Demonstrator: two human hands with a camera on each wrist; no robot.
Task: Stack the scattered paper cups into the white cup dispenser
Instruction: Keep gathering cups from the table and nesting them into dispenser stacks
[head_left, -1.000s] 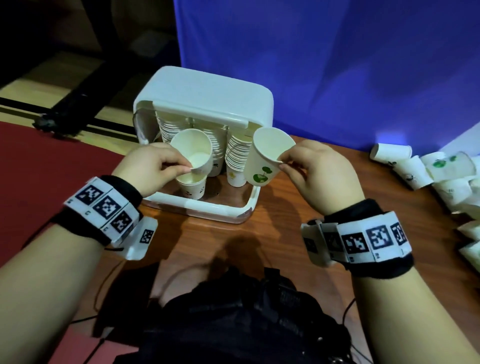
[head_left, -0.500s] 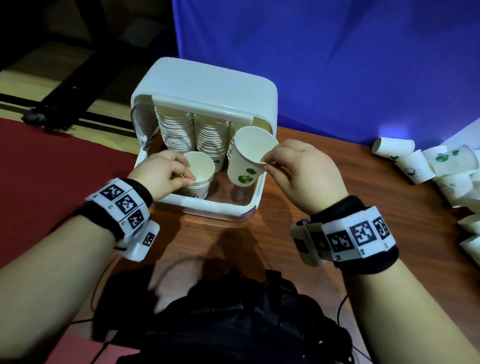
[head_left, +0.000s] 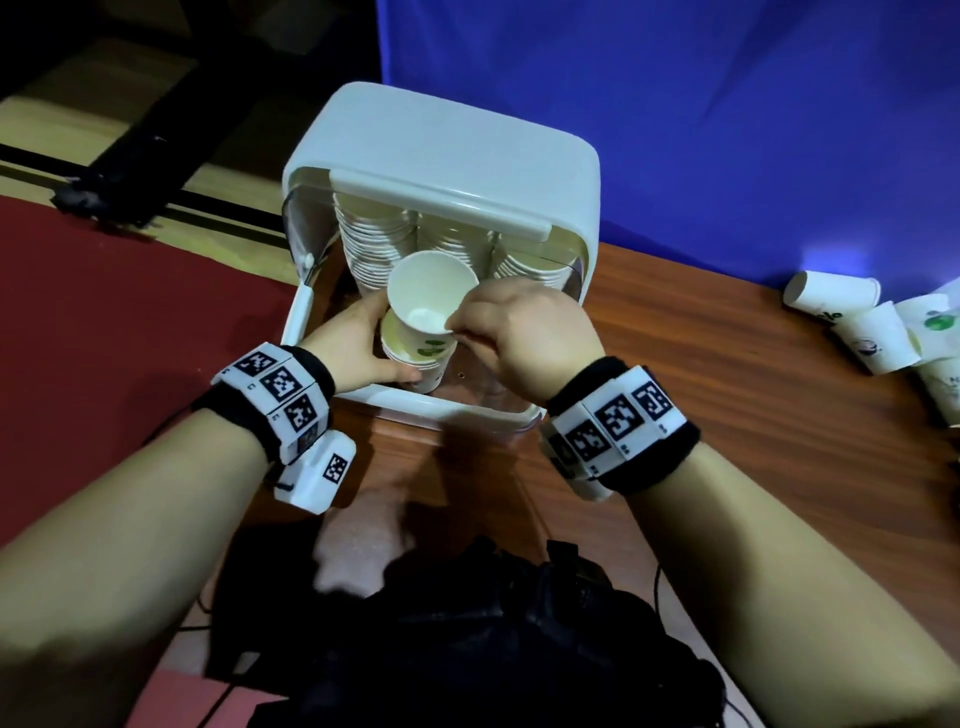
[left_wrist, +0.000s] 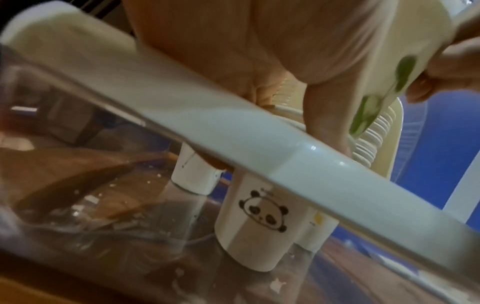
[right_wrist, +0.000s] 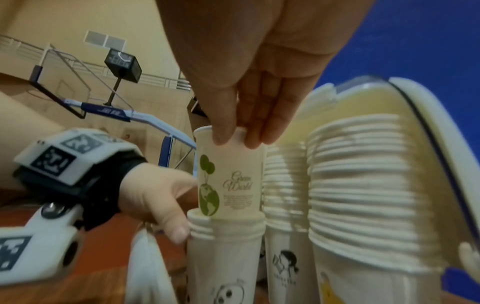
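The white cup dispenser (head_left: 441, 171) stands open-fronted on the wooden table, with tall cup stacks (right_wrist: 363, 185) inside. A short cup stack (head_left: 423, 376) with a panda print (left_wrist: 259, 222) stands on its tray. My left hand (head_left: 374, 345) grips this stack near its rim (right_wrist: 179, 230). My right hand (head_left: 460, 327) pinches the rim of a paper cup with a green globe print (head_left: 431, 291). In the right wrist view, this cup (right_wrist: 231, 176) sits upright with its base inside the top of the short stack (right_wrist: 226, 246).
Several loose paper cups (head_left: 872, 332) lie scattered at the table's right edge. A black bag (head_left: 467, 623) sits near my body. A blue backdrop rises behind the dispenser, and red floor lies to the left. The dispenser's front rim (left_wrist: 259, 144) crosses the left wrist view.
My right hand has carried the globe cup left and down into the short stack. My left hand has let its own cup settle there and now grips the stack.
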